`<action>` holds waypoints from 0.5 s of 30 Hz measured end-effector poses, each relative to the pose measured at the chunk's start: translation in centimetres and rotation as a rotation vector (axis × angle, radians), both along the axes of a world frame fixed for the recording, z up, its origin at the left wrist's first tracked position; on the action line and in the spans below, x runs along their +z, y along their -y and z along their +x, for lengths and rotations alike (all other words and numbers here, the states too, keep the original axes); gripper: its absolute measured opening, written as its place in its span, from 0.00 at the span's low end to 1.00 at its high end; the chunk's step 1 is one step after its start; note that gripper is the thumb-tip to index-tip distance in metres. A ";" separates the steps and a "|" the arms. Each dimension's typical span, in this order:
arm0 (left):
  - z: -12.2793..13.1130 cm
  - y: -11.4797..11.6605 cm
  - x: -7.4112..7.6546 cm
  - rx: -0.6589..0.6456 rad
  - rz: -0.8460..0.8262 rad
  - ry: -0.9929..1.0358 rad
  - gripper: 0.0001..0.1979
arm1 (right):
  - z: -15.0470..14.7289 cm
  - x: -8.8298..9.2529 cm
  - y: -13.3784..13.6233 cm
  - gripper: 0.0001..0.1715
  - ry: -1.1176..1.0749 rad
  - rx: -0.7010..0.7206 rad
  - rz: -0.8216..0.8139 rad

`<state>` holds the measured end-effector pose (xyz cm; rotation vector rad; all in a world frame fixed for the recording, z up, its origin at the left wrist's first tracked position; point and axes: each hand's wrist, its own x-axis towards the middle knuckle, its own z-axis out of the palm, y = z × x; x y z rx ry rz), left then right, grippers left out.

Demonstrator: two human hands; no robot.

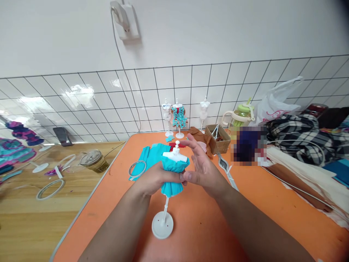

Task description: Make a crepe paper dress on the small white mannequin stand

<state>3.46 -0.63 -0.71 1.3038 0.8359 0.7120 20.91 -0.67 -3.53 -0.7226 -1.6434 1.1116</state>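
Note:
A small white dress form on a round stand stands tilted in front of me, wrapped in turquoise crepe-like material gathered at the waist. My left hand is closed round its waist, thumb across the front. At its right side, my right hand has its thumb tip by the waist and its fingers spread, the index finger pointing up. Whether the right thumb presses on the material I cannot tell. Behind the form lie a sheet of turquoise material and a roll of narrow tape.
Several small dress forms, one in a turquoise-trimmed dress, stand by the tiled wall. A cardboard box, scissors and a bottle are at the right. On the wooden table at left are a jar and a phone.

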 end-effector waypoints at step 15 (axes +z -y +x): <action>0.3 -0.7 -0.9 -0.078 -0.064 0.058 0.07 | 0.4 0.6 0.0 0.43 -0.173 0.049 -0.161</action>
